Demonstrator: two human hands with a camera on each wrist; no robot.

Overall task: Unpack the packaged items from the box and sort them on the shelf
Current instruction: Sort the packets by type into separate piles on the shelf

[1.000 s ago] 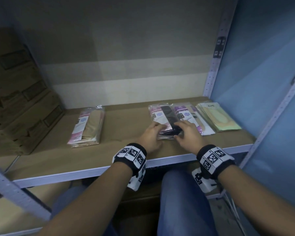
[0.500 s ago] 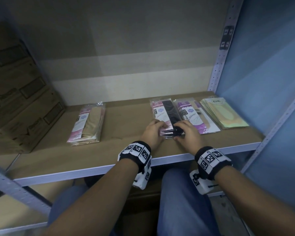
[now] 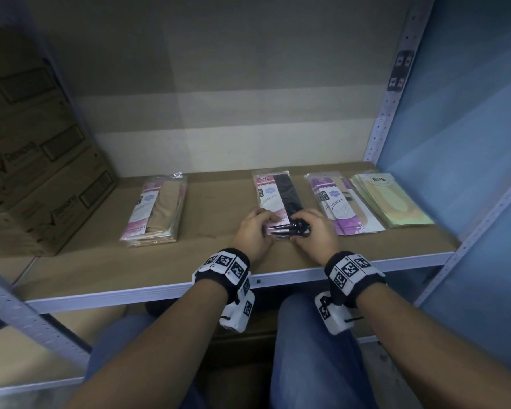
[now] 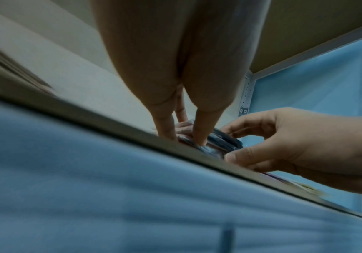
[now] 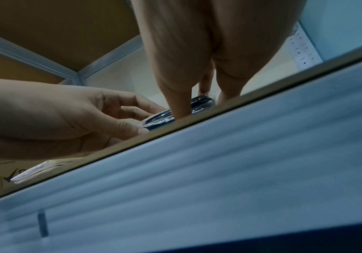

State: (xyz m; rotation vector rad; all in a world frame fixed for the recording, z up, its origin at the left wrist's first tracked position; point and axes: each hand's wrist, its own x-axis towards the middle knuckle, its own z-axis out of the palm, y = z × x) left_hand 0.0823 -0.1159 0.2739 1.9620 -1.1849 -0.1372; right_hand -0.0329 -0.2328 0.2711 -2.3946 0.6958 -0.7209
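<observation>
On the brown shelf board [image 3: 219, 246] lie four stacks of flat packets: beige [image 3: 157, 211] at the left, black [image 3: 279, 196] in the middle, purple-and-white [image 3: 337, 205], and yellow-green [image 3: 391, 202] at the right. My left hand [image 3: 261, 224] and right hand [image 3: 304, 228] both grip the near end of the black stack, fingers curled over it. In the left wrist view my left fingers [image 4: 199, 135] press down on the black stack [image 4: 225, 140], which the right hand [image 4: 284, 145] pinches. The right wrist view shows the black stack [image 5: 201, 102] between both hands.
Stacked cardboard boxes [image 3: 36, 172] fill the shelf's left end. A perforated metal upright [image 3: 393, 107] and a blue wall [image 3: 469, 143] close the right side. Bare board lies between the beige and black stacks. My knees are under the shelf's white front edge [image 3: 160, 290].
The black stack has been turned straight and pushed deeper onto the shelf, and it now lies apart from the purple stack it overlapped. Both hands stayed at its near end.
</observation>
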